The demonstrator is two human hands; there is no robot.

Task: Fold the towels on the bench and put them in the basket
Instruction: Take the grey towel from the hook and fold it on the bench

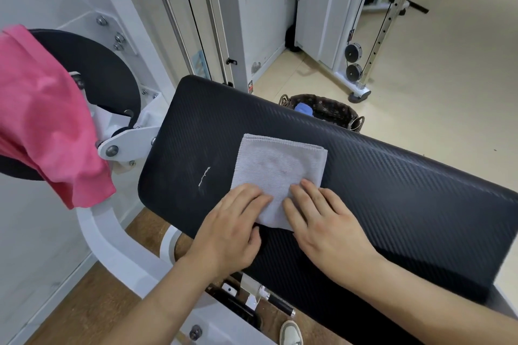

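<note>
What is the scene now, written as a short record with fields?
bench: black padded bench, tilted in view
grey towel: grey towel folded small, flat on the bench
left hand: left hand flat on the towel's near edge
right hand: right hand flat on the towel's near corner
basket: basket on the floor behind the bench, something blue inside
pink towel: pink towel draped over a machine, left

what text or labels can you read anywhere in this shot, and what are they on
No text here can be read.
Small red and black sticker at the foot of the white machine column: print too small.
Dark label on the cable rack upright: blurred.
Grey towel, black bench pad and basket: no writing visible.
</note>
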